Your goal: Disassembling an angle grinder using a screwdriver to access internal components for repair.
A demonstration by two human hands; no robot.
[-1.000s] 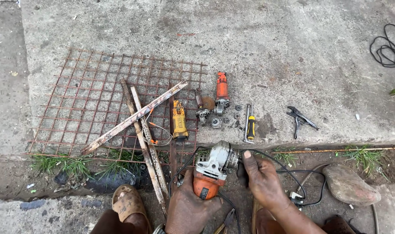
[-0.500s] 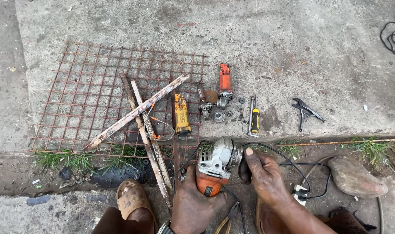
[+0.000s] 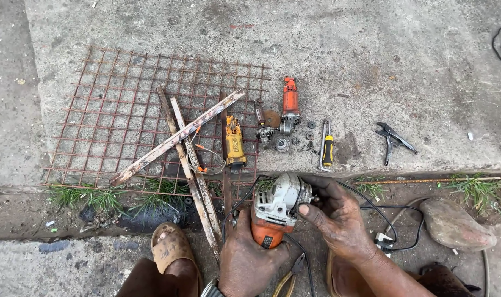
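My left hand point(image 3: 245, 258) grips the orange body of an angle grinder point(image 3: 275, 212) from below. The grinder's grey metal gear head points up and to the right. My right hand point(image 3: 335, 217) wraps around that head, fingers curled over its spindle end and thumb pressed on its side. A black cord point(image 3: 382, 212) runs from the grinder to the right. Both hands are dirty with grease.
On the concrete slab lie a rusty wire mesh point(image 3: 151, 110), crossed rusty metal strips point(image 3: 179, 137), a yellow tool body point(image 3: 235, 144), an orange tool body point(image 3: 290, 102) with several loose parts, a screwdriver point(image 3: 327, 148) and pliers point(image 3: 394, 140). A stone point(image 3: 456, 223) lies right, a sandalled foot point(image 3: 170, 250) left.
My right hand has closed further over the grinder's head. The grinder sits slightly higher in view; the camera has shifted a little.
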